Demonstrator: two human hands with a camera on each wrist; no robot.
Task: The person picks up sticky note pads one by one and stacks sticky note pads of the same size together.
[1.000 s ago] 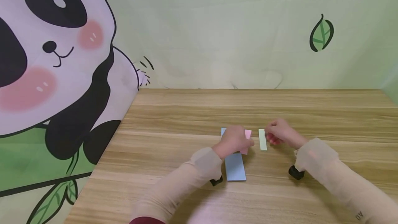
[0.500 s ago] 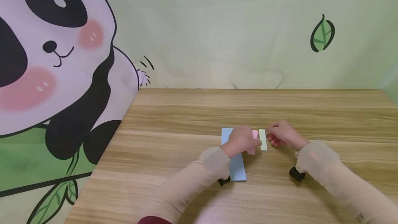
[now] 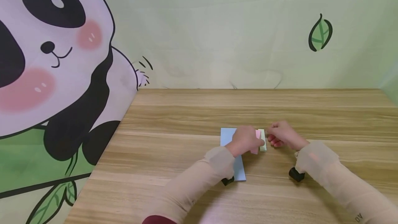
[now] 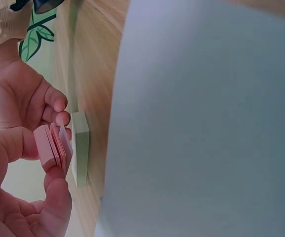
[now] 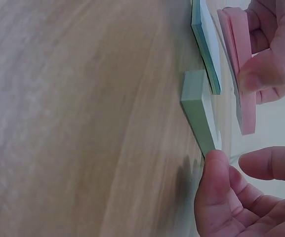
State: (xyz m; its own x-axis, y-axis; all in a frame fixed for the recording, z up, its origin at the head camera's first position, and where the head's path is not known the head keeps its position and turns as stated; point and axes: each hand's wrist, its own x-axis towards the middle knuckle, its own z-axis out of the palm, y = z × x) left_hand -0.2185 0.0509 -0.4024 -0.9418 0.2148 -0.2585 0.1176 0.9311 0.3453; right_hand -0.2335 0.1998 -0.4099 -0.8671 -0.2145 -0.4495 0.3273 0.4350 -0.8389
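My left hand (image 3: 247,138) pinches a pink sticky-note pad (image 5: 241,42) between thumb and fingers, its sheets slightly fanned at one side. The pad is raised off the table, close beside a narrow pale green sticky-note pad (image 5: 197,101). That green pad (image 4: 81,150) rests on the wood and is partly covered by the left hand in the head view. To its right, my right hand (image 3: 284,134) has loosely bent fingers with nothing between them, fingertips right at the green pad's end. A larger light blue pad (image 3: 228,136) lies under the left wrist, partly hidden.
The wood-grain table (image 3: 174,117) reaches back to a pale green wall cloth (image 3: 211,37) printed with a panda (image 3: 124,68) and leaves. A black wrist camera (image 3: 296,174) sits below the right wrist, close to the tabletop.
My left hand has carried the pink pad rightward, away from the blue pad and up to the green one. The right hand has stayed nearly still.
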